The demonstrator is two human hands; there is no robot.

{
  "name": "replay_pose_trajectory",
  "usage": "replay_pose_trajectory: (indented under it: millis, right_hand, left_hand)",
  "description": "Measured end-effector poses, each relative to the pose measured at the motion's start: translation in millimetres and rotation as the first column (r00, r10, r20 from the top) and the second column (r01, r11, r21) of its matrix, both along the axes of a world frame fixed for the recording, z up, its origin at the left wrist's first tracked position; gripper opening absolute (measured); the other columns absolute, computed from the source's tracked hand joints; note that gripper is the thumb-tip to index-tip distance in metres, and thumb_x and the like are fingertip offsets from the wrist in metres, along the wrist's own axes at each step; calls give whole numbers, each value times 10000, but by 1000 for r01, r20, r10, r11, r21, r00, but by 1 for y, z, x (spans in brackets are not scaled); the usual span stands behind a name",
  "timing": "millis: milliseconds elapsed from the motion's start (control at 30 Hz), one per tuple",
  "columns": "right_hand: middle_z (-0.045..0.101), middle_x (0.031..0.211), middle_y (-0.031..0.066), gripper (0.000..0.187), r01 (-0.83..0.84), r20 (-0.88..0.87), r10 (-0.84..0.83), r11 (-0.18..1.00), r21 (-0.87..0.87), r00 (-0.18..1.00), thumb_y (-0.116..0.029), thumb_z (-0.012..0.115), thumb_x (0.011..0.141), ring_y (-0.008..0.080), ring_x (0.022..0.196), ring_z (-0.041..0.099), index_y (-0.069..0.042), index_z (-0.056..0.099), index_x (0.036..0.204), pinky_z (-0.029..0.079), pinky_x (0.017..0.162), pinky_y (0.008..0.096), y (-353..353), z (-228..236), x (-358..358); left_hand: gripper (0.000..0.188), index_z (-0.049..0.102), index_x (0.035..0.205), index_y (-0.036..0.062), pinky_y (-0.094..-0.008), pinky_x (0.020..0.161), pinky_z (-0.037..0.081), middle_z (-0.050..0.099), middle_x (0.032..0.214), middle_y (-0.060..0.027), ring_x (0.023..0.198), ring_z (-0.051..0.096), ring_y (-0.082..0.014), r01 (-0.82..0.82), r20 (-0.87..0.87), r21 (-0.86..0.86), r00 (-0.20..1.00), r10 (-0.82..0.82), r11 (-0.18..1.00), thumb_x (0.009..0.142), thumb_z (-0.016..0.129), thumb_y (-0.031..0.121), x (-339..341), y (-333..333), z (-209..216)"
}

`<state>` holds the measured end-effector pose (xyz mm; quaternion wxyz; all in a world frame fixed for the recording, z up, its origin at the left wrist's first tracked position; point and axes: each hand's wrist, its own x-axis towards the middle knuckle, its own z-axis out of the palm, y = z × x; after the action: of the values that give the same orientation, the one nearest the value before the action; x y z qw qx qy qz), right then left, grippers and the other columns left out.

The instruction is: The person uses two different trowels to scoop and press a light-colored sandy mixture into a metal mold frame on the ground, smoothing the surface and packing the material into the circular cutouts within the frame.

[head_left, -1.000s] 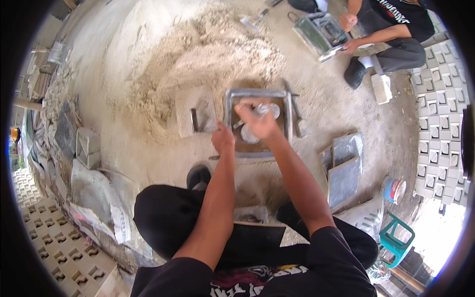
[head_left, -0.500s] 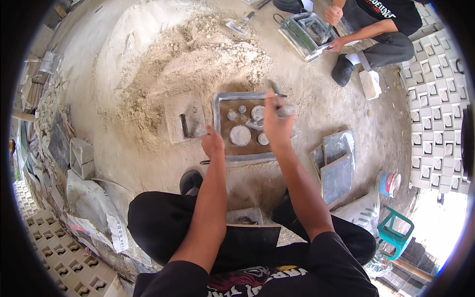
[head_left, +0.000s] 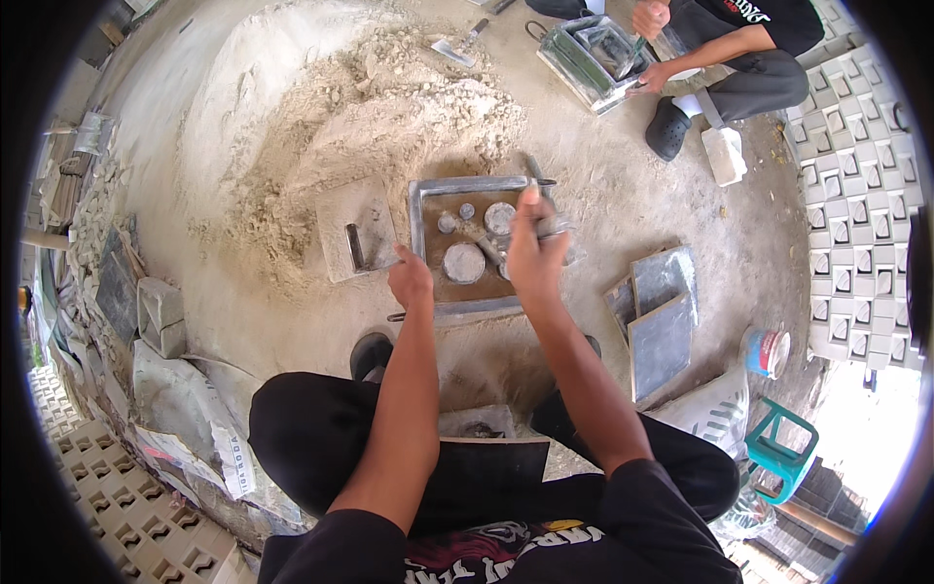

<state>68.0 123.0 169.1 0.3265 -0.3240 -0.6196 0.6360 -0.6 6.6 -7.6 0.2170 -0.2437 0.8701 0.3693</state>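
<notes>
In front of me lies a grey rectangular moulding frame (head_left: pixel 477 185) with brown packed sand inside. Several round, pale discs of different sizes are set in the sand, the largest disc (head_left: pixel 464 263) near the front. My left hand (head_left: pixel 411 280) is closed at the frame's left rim, seemingly gripping it; its fingertips are partly hidden. Over the frame's right side, my right hand (head_left: pixel 533 251) is wrapped round a grey hand tool (head_left: pixel 553 227), smeared by motion. A greyish end of something reaches from that hand toward the discs; its kind cannot be made out.
Left of the frame lies a flat board (head_left: pixel 336 219) with a short metal tube (head_left: pixel 353 245). Beyond is a heap of loose sand (head_left: pixel 389 107) and a trowel (head_left: pixel 455 52). Grey slabs (head_left: pixel 660 346) lie at right. Another person works at a second frame (head_left: pixel 584 83).
My right hand has shifted slightly left and tilted, the blurred tool moving with it over the discs. My left hand stays at the rim. The whole view has shifted a little.
</notes>
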Motion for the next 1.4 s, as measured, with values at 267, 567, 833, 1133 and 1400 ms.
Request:
replay_pose_trajectory:
  millis: [267,567,833,1133,1400]
  right_hand:
    - [349,579,-68,451,-61,-6,64,978,199,998,-291,519,1001,28,561,299,-74,415,619,241,464,255,5,-9,5]
    - [415,607,-66,408,10,-29,-9,1000,19,1000,-282,539,992,29,552,326,-58,478,658,267,468,255,15,-12,-31]
    - [359,561,-70,438,-43,36,38,992,121,999,-306,483,1016,23,546,308,-83,443,641,239,475,256,26,-4,-60]
    - [550,636,111,466,-109,193,46,937,331,980,-418,537,969,163,617,504,32,535,847,428,598,365,33,-5,-75]
    - [599,759,248,349,-123,283,-2,897,424,959,-303,466,1003,437,710,598,23,356,1058,440,650,479,38,18,-91]
  left_hand:
    - [801,693,966,-69,-505,914,449,648,1036,-301,1029,600,-459,-30,24,-5,999,30,1000,944,255,601,2,-4,2]
    - [783,694,989,-55,-515,911,456,647,1057,-290,1034,603,-446,-9,33,19,999,8,1000,953,243,583,2,-5,-2]
    - [776,694,1012,-44,-516,909,459,651,1059,-280,1030,607,-445,-4,44,18,999,3,1000,952,238,581,-1,-3,4]
    - [782,691,990,-62,-511,909,458,649,1046,-293,1029,606,-449,-39,38,8,999,39,999,949,253,584,0,-6,-1]
    - [786,690,954,-69,-510,899,453,646,1023,-309,1013,605,-457,-84,12,16,996,84,996,944,273,597,1,-3,5]
